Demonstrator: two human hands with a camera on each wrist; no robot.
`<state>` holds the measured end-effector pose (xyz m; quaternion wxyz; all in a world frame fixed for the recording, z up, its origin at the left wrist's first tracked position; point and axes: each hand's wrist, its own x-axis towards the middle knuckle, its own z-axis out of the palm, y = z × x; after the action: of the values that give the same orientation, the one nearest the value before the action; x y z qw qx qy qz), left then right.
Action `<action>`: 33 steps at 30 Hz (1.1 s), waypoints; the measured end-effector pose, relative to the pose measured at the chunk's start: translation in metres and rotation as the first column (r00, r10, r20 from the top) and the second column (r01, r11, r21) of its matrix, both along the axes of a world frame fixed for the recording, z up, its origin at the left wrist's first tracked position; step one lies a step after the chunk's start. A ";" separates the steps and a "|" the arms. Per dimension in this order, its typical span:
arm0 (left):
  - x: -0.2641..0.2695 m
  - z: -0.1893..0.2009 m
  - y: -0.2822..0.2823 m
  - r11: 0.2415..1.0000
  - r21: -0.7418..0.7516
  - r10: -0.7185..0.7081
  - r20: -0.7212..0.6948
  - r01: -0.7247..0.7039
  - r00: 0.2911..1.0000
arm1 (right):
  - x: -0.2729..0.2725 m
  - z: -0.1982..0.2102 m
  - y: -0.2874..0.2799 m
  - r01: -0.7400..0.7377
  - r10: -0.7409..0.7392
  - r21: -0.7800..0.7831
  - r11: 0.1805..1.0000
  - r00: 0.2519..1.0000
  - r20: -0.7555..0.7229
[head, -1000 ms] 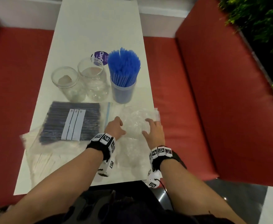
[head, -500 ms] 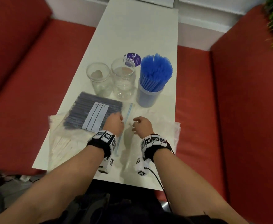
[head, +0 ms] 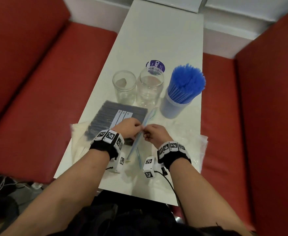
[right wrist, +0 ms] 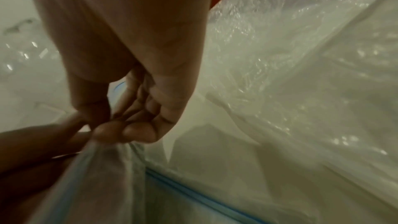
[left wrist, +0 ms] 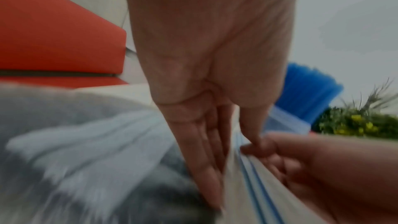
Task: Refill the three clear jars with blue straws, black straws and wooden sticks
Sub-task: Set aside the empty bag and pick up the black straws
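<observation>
The left hand [head: 129,129] and the right hand [head: 154,134] meet over the near middle of the white bench [head: 158,36], each pinching the blue-striped zip edge of a clear plastic bag [head: 140,133] between thumb and curled fingers. In the left wrist view the left hand's fingers [left wrist: 202,149] lie along one side of the striped edge and its thumb on the other side, touching the right hand's fingertips. In the right wrist view the right hand's fingertips [right wrist: 131,131] bunch the plastic into a fold, and crinkled clear film [right wrist: 301,74] spreads off to the right.

Just left of the hands, partly under the left wrist, lies a flat clear packet of black straws [head: 105,116] with a white label. Beneath it and reaching the bench's left edge is a pale packet of wooden sticks [head: 79,138].

Beyond the hands stand three clear jars in a row. The left jar [head: 124,87] and the middle jar [head: 149,89] hold no straws; the right jar [head: 173,106] is packed with upright blue straws [head: 186,82]. A round purple sticker [head: 156,65] sits just behind the middle jar. Red cushioned seats [head: 37,74] flank the bench on both sides.
</observation>
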<state>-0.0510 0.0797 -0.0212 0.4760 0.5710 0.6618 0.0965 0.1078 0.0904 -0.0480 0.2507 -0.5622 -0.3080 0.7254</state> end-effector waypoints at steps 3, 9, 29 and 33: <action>-0.018 0.042 0.016 0.990 -0.049 -0.124 0.150 0.133 0.981 | 0.005 0.030 0.007 -0.070 0.082 0.093 0.993 0.987 -0.135; -0.031 0.106 0.036 0.979 -0.096 -0.141 0.332 0.182 0.933 | 0.011 0.082 0.019 -0.150 0.205 0.201 0.968 0.934 -0.292; -0.067 0.101 0.034 0.844 -0.309 0.527 0.629 -0.439 0.571 | 0.037 0.094 0.023 0.076 -0.050 0.194 0.978 0.990 -0.132; -0.074 0.097 0.034 0.738 -0.549 0.654 0.725 -0.391 0.217 | 0.040 0.080 0.018 0.118 -0.100 0.176 0.977 0.989 -0.104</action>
<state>-0.1249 0.1138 0.0759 0.7532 0.1047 0.4651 0.4533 0.1481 0.1085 0.0317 0.3547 -0.5179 -0.3293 0.7053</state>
